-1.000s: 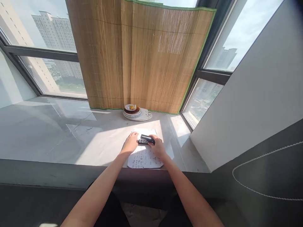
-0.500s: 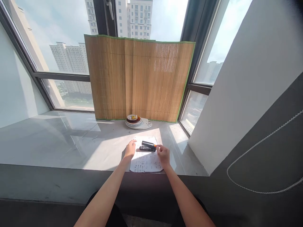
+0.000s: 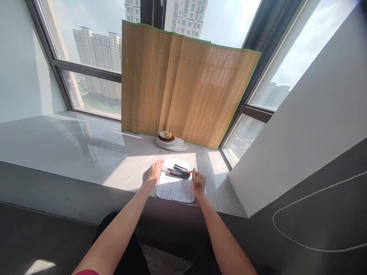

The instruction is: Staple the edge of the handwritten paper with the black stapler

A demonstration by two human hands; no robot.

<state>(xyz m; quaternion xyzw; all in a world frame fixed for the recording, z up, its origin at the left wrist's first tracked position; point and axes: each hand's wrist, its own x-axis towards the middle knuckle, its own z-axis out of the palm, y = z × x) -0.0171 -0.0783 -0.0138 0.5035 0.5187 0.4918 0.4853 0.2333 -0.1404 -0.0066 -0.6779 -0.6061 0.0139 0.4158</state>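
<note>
A black stapler (image 3: 181,170) lies over the upper part of a handwritten sheet of paper (image 3: 174,191), its parts spread apart, with a thin silvery piece sticking out to the left. My right hand (image 3: 198,181) is closed at the stapler's right end, fingers pinched at a small orange-red part there; the exact grip is partly hidden. At the sheet's left edge rests my left hand (image 3: 155,170), fingers stretched out, touching or just beside the paper. Beyond the sheet stands a stack of plates (image 3: 168,142), the top one bearing a yellow design.
The grey window sill (image 3: 94,160) bears everything, its front edge close to my forearms. A green-edged bamboo mat (image 3: 183,84) leans against the window behind the plates. To the right are a slanted white wall (image 3: 289,126) and a hanging bead cord (image 3: 275,217).
My view has tilted and shifted. The stapler's parts look more fanned out, with the silvery piece now showing at the left. My right hand stays at its orange-red end.
</note>
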